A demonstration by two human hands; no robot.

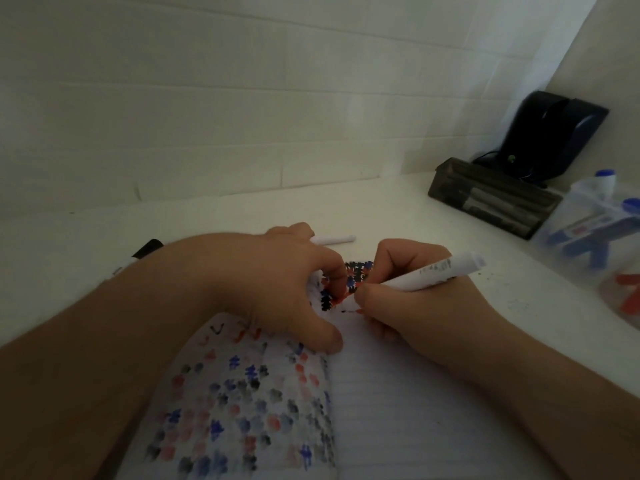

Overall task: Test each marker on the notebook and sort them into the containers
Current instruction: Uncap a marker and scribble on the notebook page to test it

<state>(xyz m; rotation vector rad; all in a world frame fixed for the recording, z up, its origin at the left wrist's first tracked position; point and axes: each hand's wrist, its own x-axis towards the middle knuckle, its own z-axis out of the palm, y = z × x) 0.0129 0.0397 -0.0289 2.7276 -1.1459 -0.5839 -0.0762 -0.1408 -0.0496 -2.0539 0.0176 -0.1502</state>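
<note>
An open lined notebook [398,410] lies on the white desk, its left page covered in red, blue and black test marks. My right hand [412,299] grips a white marker [436,273] with its tip on the top of the right page, beside a short red mark. My left hand [277,289] presses down on the notebook near the spine, fingers curled over the page top. I cannot tell whether it holds anything. A white marker [334,240] lies on the desk just beyond my left hand.
A dark container [491,197] holding markers stands at the back right, a black device [550,133] behind it. A clear container [599,230] with blue markers and one with red markers [627,296] sit at the right edge. A black-capped marker [147,249] lies at left.
</note>
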